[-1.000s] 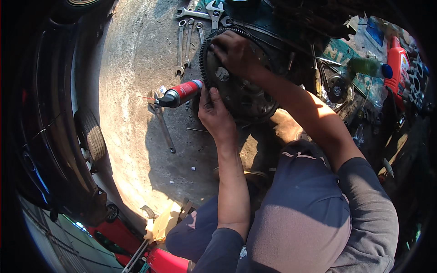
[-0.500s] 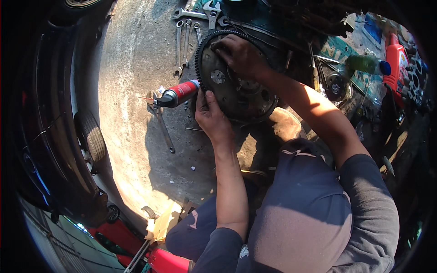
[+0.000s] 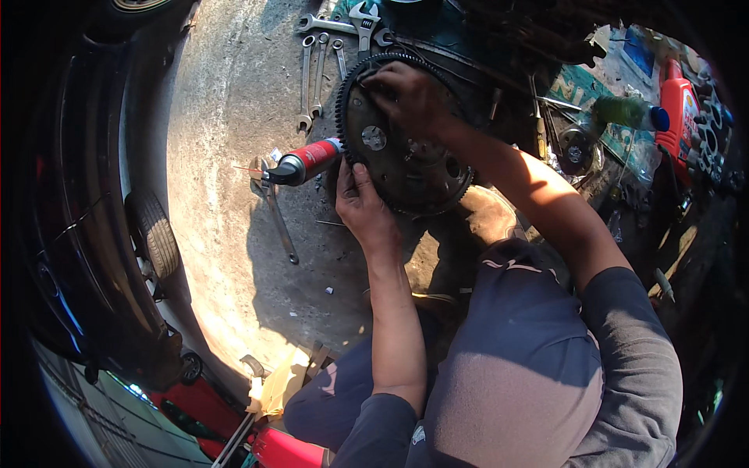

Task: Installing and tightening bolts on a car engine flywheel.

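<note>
A round, dark steel flywheel (image 3: 373, 168) with teeth all round its rim is propped in front of me, its face toward me and pierced by several holes. My left hand (image 3: 363, 204) grips its lower left edge, thumb on the near side, the other fingers partly hidden. Across the upper part of the face lies my right hand (image 3: 409, 97), fingers bent and pinched together near the upper left rim. Whatever its fingertips hold, if anything, cannot be made out. A red spray can (image 3: 314, 159) with a black nozzle lies just left of the flywheel.
Several combination wrenches (image 3: 305, 82) and an adjustable wrench (image 3: 364, 23) lie beyond the flywheel. Another wrench (image 3: 279, 226) rests on the concrete at left. To the right are a green bottle (image 3: 624, 111), a red jug (image 3: 677, 109) and a screwdriver (image 3: 540, 132). A dark car (image 3: 94, 218) stands at left.
My right hand has shifted slightly over the flywheel's face, fingers still bent. The flywheel has tilted or turned a little, while my left hand keeps its place on the rim.
</note>
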`<control>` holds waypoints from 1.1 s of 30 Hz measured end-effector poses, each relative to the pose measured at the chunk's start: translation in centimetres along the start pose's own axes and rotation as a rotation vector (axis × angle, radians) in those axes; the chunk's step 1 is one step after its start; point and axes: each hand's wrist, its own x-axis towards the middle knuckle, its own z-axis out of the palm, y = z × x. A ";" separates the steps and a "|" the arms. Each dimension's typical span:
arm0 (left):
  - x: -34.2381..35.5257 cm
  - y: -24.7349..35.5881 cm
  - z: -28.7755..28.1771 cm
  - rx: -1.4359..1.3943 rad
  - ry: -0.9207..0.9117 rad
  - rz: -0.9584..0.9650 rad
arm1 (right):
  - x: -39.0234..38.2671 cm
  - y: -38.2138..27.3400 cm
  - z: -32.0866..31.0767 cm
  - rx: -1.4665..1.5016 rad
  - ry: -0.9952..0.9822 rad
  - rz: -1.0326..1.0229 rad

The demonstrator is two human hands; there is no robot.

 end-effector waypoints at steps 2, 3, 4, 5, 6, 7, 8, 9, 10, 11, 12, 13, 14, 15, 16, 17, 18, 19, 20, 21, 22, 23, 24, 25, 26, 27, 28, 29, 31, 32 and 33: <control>0.0 -0.1 -0.4 0.032 -0.005 0.015 | 0.6 -0.8 0.5 0.000 0.023 0.021; 0.1 -0.1 -0.8 0.035 -0.006 0.010 | 0.1 -1.8 1.0 0.034 -0.037 -0.131; 0.1 -0.2 -1.2 0.039 -0.006 0.005 | -0.1 -2.5 1.3 0.068 -0.098 -0.284; 0.0 -0.2 -1.1 0.038 -0.011 0.002 | 0.1 -1.7 1.1 0.029 -0.118 -0.296; 0.0 -0.3 -0.8 -0.033 -0.018 -0.023 | 0.6 -0.3 0.9 0.022 -0.116 -0.293; 0.0 -0.3 -0.5 -0.105 -0.024 -0.048 | 1.0 1.2 0.7 -0.010 -0.066 -0.185; -0.1 -0.1 -0.5 -0.101 -0.019 -0.048 | 1.4 1.1 0.9 -0.029 -0.023 -0.080; -0.2 0.1 -0.5 -0.088 -0.008 -0.051 | 1.6 1.1 0.9 -0.009 -0.062 -0.015; -0.3 0.3 -0.5 -0.075 0.002 -0.054 | 1.1 0.8 1.2 -0.004 -0.065 -0.014; -0.2 0.3 -0.6 -0.075 0.006 -0.051 | 0.7 0.3 1.3 -0.005 -0.076 -0.132; -0.2 0.2 -0.8 -0.093 0.012 -0.045 | 0.6 -0.1 1.5 -0.005 -0.087 -0.250; -0.2 0.1 -1.0 -0.112 0.019 -0.038 | 0.6 -0.1 1.8 -0.023 -0.085 -0.352; -0.5 0.2 -1.1 -0.108 0.018 -0.045 | 0.6 0.6 1.8 -0.023 -0.085 -0.344; -0.3 0.1 -0.6 -0.142 0.006 -0.058 | 1.5 2.4 1.0 -0.111 -0.066 -0.225; -0.3 0.0 0.0 -0.177 -0.006 -0.072 | 2.2 4.1 0.1 -0.198 -0.046 -0.106; -0.2 0.1 -0.3 -0.172 0.003 -0.070 | 2.7 3.6 0.2 -0.140 -0.063 -0.080; -0.1 0.1 -0.5 -0.146 0.008 -0.064 | 2.4 2.8 0.7 -0.131 -0.067 -0.082; -0.1 0.1 -0.7 -0.119 0.012 -0.059 | 1.7 1.7 1.5 -0.110 -0.072 -0.144; -0.1 0.1 -0.9 -0.120 0.013 -0.058 | 1.4 0.6 1.7 -0.096 -0.075 -0.207; -0.1 0.1 -1.2 -0.129 0.017 -0.068 | 1.3 0.4 2.0 -0.051 -0.081 -0.400; 0.0 0.1 -1.3 -0.138 0.022 -0.078 | 1.7 1.2 1.9 -0.050 -0.082 -0.400; -0.2 0.2 -0.8 -0.141 0.008 -0.085 | 2.1 3.0 1.1 -0.161 -0.092 -0.277; -0.2 0.3 -0.5 -0.149 -0.006 -0.081 | 2.6 3.5 0.7 -0.260 -0.106 -0.160; -0.1 0.3 -0.2 -0.157 -0.021 -0.077 | 2.5 3.8 0.5 -0.268 -0.076 -0.167; -0.2 0.3 -0.8 -0.149 -0.008 -0.076 | 2.1 2.6 1.0 -0.254 -0.083 -0.168; -0.1 0.3 -0.9 -0.107 0.000 -0.064 | 1.8 1.3 1.2 -0.184 -0.124 -0.267; -0.1 0.3 -1.1 -0.065 0.008 -0.053 | 1.8 0.3 1.3 -0.113 -0.164 -0.366; 0.0 0.2 -0.9 -0.068 0.002 -0.055 | 2.0 0.9 0.7 -0.056 -0.148 -0.366; 0.2 0.0 -0.6 -0.122 -0.019 -0.056 | 2.7 2.1 -0.3 -0.121 -0.148 -0.272; 0.2 0.0 -0.8 -0.118 -0.014 -0.057 | 2.9 1.6 -0.2 -0.164 -0.155 -0.180; 0.3 0.0 -0.9 -0.092 -0.012 -0.054 | 2.3 0.8 0.0 -0.121 -0.139 -0.187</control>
